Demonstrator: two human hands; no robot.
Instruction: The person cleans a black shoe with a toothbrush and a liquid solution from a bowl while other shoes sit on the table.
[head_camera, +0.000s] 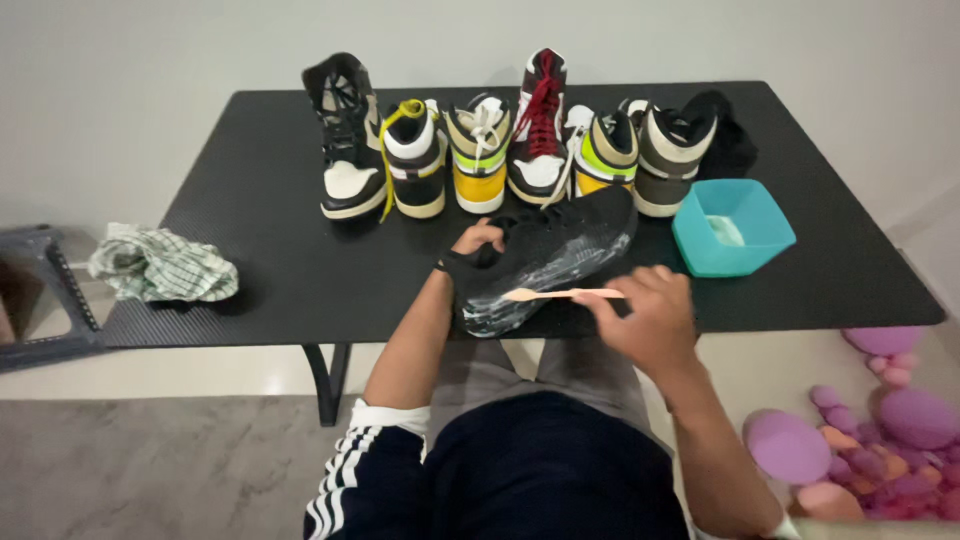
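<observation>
The left hand (477, 238) grips the collar of a black sneaker (545, 258) lying sole-up at the near edge of the black table (280, 260). The right hand (648, 318) pinches a small pale brush (560, 294) against its sole, near a teal tub (735, 228).

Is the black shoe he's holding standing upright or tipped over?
Tipped. The black shoe lies on its side, sole facing the camera, steadied by the left hand.

The left hand (478, 238) grips a black shoe (548, 258) at the surface's (270, 250) near edge. The right hand (645, 315) holds a thin brush (560, 294) against its sole. A teal bowl (733, 228) sits near the right edge.
</observation>
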